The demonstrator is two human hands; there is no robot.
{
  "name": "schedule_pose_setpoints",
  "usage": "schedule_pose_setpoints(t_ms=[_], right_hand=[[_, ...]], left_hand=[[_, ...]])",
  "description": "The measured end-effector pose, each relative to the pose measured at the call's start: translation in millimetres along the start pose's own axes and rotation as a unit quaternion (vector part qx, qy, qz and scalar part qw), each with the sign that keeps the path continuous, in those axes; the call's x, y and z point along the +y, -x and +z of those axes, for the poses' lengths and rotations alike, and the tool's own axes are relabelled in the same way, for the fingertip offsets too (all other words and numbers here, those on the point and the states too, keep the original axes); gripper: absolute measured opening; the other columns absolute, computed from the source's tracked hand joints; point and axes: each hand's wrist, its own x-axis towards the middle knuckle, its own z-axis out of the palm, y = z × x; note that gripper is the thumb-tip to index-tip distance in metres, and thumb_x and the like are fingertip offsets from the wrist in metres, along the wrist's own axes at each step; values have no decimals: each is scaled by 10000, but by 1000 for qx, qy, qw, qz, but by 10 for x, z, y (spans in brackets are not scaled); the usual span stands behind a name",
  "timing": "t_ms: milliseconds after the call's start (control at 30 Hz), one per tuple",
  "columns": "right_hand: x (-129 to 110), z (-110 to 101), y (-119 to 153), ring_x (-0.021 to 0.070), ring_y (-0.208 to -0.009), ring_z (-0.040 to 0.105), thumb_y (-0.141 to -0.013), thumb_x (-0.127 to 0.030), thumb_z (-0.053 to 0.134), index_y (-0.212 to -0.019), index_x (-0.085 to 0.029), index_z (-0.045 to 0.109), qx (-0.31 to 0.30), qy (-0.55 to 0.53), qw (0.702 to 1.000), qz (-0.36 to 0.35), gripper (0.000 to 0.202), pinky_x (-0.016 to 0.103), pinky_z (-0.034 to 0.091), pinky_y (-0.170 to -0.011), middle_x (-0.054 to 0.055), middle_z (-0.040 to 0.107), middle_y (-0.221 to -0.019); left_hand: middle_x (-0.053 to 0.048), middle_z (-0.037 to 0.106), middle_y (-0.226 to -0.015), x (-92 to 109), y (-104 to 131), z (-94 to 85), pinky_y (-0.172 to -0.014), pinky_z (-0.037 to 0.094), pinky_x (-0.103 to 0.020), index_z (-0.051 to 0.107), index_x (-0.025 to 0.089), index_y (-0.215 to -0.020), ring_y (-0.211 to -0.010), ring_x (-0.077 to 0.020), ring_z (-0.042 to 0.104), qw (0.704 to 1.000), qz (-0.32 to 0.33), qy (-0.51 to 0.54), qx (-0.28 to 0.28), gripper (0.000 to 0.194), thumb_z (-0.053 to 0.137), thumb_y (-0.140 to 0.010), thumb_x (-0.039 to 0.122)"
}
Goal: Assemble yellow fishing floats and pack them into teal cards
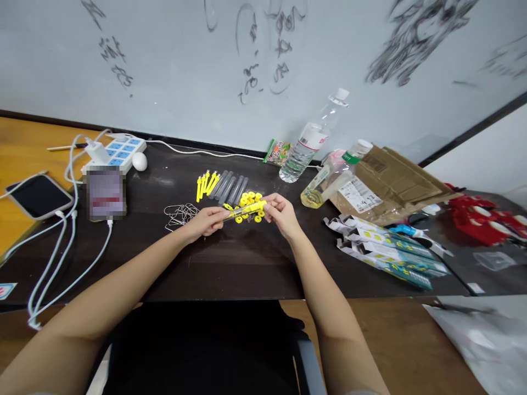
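A slim clear tube with yellow parts [253, 207] is stretched between my two hands, just above the dark table. My left hand [208, 221] pinches its left end, and the fingers of my right hand [281, 213] are closed on the yellow right end. Small yellow rings [250, 197] lie in a pile behind and under the tube. Farther back, several empty clear tubes [230, 187] rest side by side, with yellow stick-like pieces [207, 183] to their left. A tangle of thin metal wire pieces [180, 214] sits beside my left hand.
On the left are a power strip [123, 149], white cables and two phones, one on its charging cable [109, 236]. A water bottle [304, 145], a second bottle [335, 178], a cardboard package [381, 189] and opened printed boxes [387, 249] occupy the right. A whiteboard [173, 71] stands behind.
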Motion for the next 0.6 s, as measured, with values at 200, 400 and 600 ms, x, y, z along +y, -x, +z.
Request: schedule_pose_setpoints(t_ms=[200, 400, 600], right_hand=[[-18, 18, 0, 42, -386, 370, -725, -417, 695, -819, -177, 565, 14, 8, 1000, 11, 288, 187, 293, -388, -82, 483, -505], [-46, 42, -8, 51, -374, 362, -706, -504, 685, -736, -189, 508, 35, 55, 998, 24, 363, 189, 284, -372, -88, 452, -461], [-7, 29, -6, 49, -374, 349, -732, -527, 661, -690, -199, 452, 32, 72, 997, 15, 392, 187, 279, -388, -87, 449, -454]], left_hand=[[81, 354, -493, -31, -19, -20, -340, 77, -163, 565, 176, -888, -322, -9, 183, 1000, -2, -10, -1, 274, 573, -837, 445], [80, 357, -495, -23, -12, -4, -341, 81, -167, 563, 177, -892, -320, -11, 188, 1000, -3, -15, 3, 266, 567, -843, 438], [85, 350, -497, 6, 4, 25, -344, 82, -162, 554, 180, -903, -321, -13, 187, 1000, -10, -25, 7, 258, 552, -853, 433]])
